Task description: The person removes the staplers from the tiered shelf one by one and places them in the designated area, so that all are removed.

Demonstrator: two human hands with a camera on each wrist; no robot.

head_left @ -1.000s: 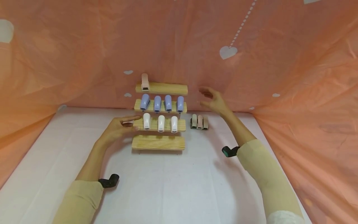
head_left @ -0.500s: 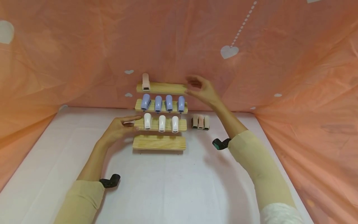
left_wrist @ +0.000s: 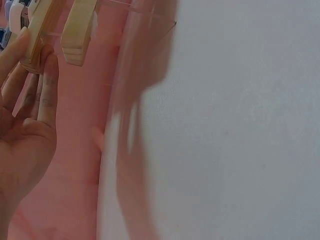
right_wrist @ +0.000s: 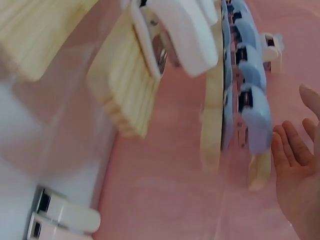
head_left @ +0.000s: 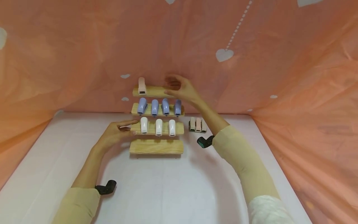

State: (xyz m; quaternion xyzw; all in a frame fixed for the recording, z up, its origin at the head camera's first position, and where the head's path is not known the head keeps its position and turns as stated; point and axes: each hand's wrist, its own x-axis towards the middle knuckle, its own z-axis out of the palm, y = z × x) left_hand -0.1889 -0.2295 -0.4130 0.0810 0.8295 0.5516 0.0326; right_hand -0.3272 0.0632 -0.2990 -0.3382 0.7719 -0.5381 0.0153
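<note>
My left hand (head_left: 113, 135) holds the left end of a wooden shelf (head_left: 179, 128) on a tiered stand; in the left wrist view its thumb and fingers lie on either side of the board end. Three white mini staplers (head_left: 158, 127) stand on that shelf. Above them, several lavender mini staplers (head_left: 154, 107) line another shelf (head_left: 134, 109). A pink mini stapler (head_left: 141, 85) sits at the left of the top shelf (head_left: 155, 91). My right hand (head_left: 183, 90) reaches over the top shelf's right part with fingers apart, holding nothing; it hides that end.
Three pale mini staplers (head_left: 198, 124) stand side by side on the white table (head_left: 167, 186), right of the stand. The lowest shelf (head_left: 156, 147) bears no staplers. An orange-pink cloth (head_left: 84, 56) hangs close behind the stand and along both sides.
My right hand has moved left from beside the stand to over the top shelf. My left hand has stayed on its shelf end. The view has shifted slightly.
</note>
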